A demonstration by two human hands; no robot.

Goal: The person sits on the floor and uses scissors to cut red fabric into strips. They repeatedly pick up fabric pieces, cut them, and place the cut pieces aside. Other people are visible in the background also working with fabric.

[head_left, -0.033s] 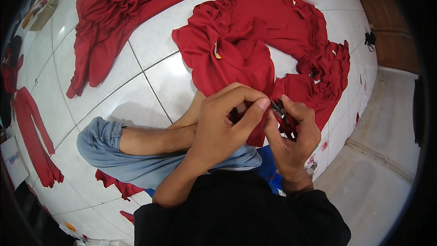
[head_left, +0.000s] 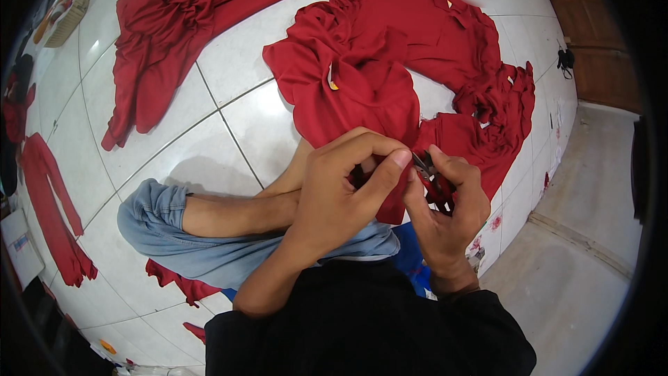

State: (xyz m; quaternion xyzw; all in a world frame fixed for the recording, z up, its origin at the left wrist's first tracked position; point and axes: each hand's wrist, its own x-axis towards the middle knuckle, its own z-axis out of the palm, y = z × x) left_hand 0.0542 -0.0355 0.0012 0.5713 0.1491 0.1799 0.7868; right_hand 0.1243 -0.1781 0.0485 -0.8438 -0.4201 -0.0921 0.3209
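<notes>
Red cloth: a fold of the red garment (head_left: 390,97) is pulled up from the floor into both hands; the rest of it lies spread on the white tiled floor (head_left: 195,167) just ahead of the knees.
Left hand: the left hand (head_left: 341,195) is curled over, its fingers (head_left: 386,160) pinching the edge of the cloth, thumb and forefinger pressed together on it.
Right hand: the right hand (head_left: 445,216) is closed around a small pair of snips (head_left: 428,170) with red handles; the dark blades point toward the left fingertips and touch the pinched cloth.
Gap between hands: the two hands meet, fingertips nearly touching over the fold.
Legs: a bare shin lies crossed under the forearms, with a rolled-up pale blue jeans leg (head_left: 160,223) to the left.
Other cloth: a second red garment (head_left: 181,42) lies spread at upper left, well apart from the hands; another red piece (head_left: 52,209) lies along the far left edge.
Scraps: small red scraps (head_left: 170,278) rest on the tiles beside the jeans.
Basket: a woven basket (head_left: 66,17) sits at the top left corner.
</notes>
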